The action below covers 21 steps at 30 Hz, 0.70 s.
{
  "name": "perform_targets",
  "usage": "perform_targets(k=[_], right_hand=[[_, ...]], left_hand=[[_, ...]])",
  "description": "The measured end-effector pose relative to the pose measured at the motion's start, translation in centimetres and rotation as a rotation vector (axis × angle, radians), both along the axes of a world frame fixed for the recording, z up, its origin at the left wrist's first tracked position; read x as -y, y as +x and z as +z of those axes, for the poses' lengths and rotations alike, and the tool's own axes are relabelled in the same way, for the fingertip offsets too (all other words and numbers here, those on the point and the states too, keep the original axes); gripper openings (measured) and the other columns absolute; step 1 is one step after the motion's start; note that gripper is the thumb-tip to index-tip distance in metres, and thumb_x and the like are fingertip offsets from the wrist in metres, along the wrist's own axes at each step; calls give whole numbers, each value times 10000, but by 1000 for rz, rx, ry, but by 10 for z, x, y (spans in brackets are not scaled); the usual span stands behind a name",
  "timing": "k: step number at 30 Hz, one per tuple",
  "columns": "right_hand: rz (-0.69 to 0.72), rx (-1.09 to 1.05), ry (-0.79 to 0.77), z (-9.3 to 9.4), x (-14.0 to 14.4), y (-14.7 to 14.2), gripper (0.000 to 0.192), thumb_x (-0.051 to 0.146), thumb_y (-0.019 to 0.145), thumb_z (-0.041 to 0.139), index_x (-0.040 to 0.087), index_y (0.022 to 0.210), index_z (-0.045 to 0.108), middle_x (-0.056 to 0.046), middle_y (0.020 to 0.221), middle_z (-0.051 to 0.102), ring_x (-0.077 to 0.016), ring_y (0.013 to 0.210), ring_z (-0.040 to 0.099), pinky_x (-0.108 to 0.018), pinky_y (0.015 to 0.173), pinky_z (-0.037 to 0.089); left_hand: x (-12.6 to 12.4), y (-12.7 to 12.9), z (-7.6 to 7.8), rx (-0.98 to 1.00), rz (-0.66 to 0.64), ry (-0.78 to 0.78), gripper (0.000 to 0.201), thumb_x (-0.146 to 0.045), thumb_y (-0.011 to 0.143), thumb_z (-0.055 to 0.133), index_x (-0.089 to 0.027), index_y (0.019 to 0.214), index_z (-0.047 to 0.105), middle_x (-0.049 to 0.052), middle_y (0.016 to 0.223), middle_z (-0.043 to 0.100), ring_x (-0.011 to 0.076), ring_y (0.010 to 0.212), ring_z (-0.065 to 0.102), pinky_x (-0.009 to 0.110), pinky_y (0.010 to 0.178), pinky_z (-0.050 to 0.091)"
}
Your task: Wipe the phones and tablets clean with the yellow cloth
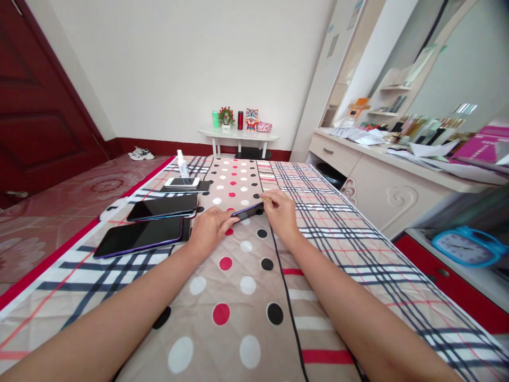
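A dark smartphone (248, 211) with a bluish-purple edge is held tilted just above the bedspread, between my two hands. My left hand (209, 229) grips its left end, thumb and fingers closed on it. At the opposite end, my right hand (280, 210) has its fingers pinched together by the phone's corner; a thin yellowish bit shows at the fingertips, too small to name. Left of my left hand lie a large black-screened phone (139, 237) with a purple rim, another dark phone (163, 207) behind it, and a white phone (182, 182) farther back.
A white spray bottle (182, 164) stands behind the phones on the patterned bedspread (238, 318). Against the far wall is a small white table (238, 135) with ornaments. To the right are a cluttered dresser (369, 180) and a blue clock (465, 246).
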State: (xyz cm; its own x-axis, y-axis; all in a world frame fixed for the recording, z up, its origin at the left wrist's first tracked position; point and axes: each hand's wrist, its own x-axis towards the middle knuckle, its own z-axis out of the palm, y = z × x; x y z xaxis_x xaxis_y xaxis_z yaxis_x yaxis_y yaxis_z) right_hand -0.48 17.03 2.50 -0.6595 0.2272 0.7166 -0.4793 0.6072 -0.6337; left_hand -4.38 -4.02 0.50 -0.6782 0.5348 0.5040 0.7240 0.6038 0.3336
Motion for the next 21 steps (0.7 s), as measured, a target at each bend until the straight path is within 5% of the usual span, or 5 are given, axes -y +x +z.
perform_targets(k=[7, 14, 21], right_hand=[[297, 0, 237, 4, 44, 18, 317, 17, 782, 452, 202, 879, 691, -35, 893, 654, -146, 861, 607, -278, 799, 483], [16, 117, 416, -4, 16, 13, 284, 23, 709, 447, 172, 829, 657, -63, 884, 616, -189, 853, 582, -310, 787, 465], [-191, 264, 117, -26, -11, -5, 221, 87, 679, 487, 181, 759, 670, -52, 867, 639, -191, 853, 590, -330, 814, 476]], left_hand=[[1, 4, 4, -51, 8, -57, 290, -420, 931, 492, -274, 1022, 726, 48, 795, 670, 195, 786, 615, 274, 666, 430], [-1, 2, 2, -42, -99, -87, 240, -266, 890, 557, -285, 1090, 689, 22, 898, 710, 202, 914, 599, 299, 784, 480], [-4, 0, -2, 15, -301, -62, 347, -148, 876, 489, -283, 1124, 689, 28, 990, 720, 221, 998, 583, 363, 863, 495]])
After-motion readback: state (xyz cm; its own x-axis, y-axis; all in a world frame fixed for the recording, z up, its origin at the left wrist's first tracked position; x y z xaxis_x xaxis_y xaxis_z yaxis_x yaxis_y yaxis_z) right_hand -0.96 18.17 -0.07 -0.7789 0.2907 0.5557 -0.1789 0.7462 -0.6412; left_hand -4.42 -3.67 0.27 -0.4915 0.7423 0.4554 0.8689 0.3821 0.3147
